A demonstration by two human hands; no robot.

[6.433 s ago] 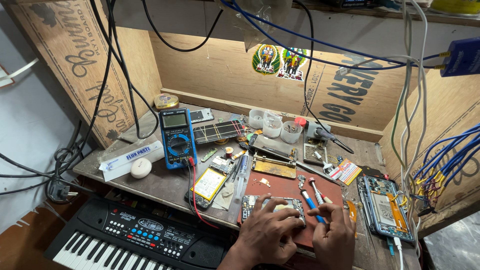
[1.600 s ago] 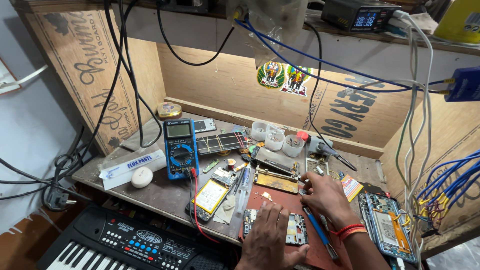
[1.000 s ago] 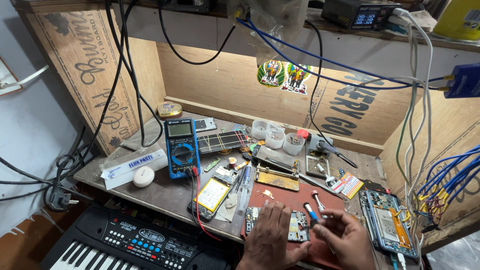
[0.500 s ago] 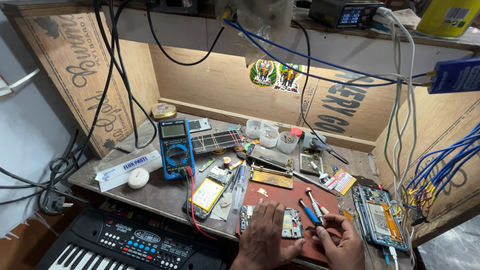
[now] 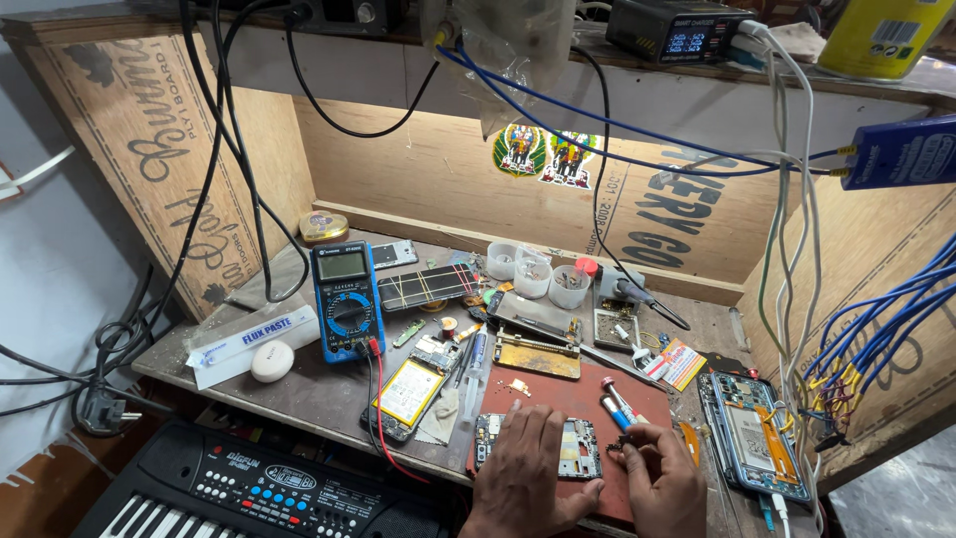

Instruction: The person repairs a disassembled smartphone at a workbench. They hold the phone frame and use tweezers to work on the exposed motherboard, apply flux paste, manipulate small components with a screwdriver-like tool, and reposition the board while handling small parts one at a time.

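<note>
Plywood walls box in a cluttered repair bench point(image 5: 299, 394) strung with cables, where a blue multimeter point(image 5: 346, 299) stands at the far left and an opened phone point(image 5: 752, 438) lies at the right, with a black keyboard point(image 5: 249, 488) below the near edge. On the red mat point(image 5: 588, 399) near the front, the left hand point(image 5: 528, 478) lies flat with fingers spread, pressing down a stripped phone frame point(image 5: 573, 448). Just right of it, the right hand point(image 5: 662, 478) pinches a small dark part point(image 5: 622, 453) between its fingertips, beside a blue-handled tool point(image 5: 615, 408).
</note>
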